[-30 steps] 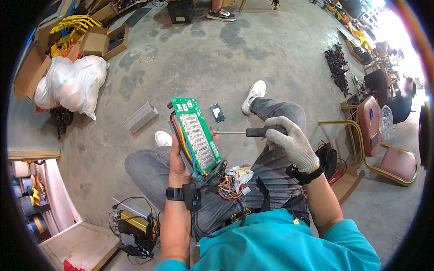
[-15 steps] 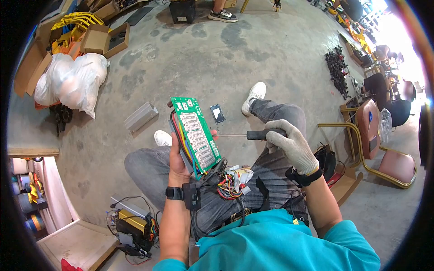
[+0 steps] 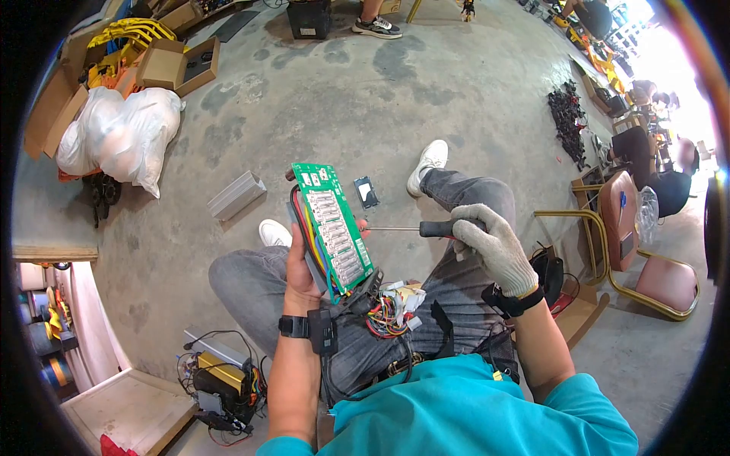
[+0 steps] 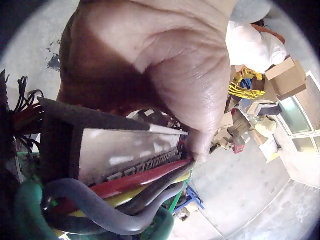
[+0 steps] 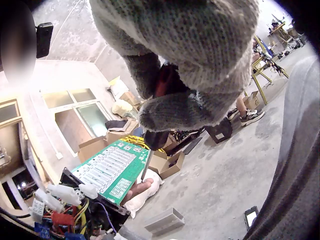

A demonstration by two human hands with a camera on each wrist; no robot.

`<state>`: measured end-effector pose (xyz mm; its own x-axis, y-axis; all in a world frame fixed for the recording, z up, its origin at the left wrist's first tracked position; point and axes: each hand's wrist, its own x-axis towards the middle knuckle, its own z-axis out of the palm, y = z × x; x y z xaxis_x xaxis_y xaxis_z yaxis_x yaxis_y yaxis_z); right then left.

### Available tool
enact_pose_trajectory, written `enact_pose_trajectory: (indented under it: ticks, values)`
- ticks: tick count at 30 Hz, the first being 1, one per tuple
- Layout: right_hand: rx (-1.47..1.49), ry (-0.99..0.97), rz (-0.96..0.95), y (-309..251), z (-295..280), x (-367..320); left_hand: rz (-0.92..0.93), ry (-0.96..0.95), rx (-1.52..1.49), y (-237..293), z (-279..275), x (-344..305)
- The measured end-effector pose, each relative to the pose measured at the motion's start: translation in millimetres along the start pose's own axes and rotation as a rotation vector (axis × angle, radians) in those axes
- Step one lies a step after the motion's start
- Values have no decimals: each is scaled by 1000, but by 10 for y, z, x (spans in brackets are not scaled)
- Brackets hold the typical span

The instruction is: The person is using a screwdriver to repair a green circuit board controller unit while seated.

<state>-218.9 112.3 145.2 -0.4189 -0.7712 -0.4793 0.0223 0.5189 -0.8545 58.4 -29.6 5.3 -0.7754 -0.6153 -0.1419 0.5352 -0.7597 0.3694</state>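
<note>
The person's bare left grip (image 3: 302, 267) curls, thumb pointing forward, left forearm (image 3: 296, 387) extended ahead; the gloved right grip (image 3: 496, 247) has bent fingers, right forearm (image 3: 543, 342) slanting inward.

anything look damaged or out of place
No clear damage or spill stands out. Mildly odd: the right hand is gloved while the left hand is bare, and the wires near the circuit board look tangled.
</note>
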Motion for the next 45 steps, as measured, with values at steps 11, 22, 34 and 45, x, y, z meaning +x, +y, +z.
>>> enact_pose_trajectory:
  ticks: [11,22,34,45]
  values:
    - [-7,4,-57,22,-16,-14,-35,13,-43,-7,-21,-20]
    - [13,1,-32,-124,6,-60,-29,19,15,5,-2,-7]
    - [72,21,0,-41,27,-3,-32,8,-11,3,-36,1]
    - [94,1,30,27,-2,2,-17,2,-38,-17,6,5]
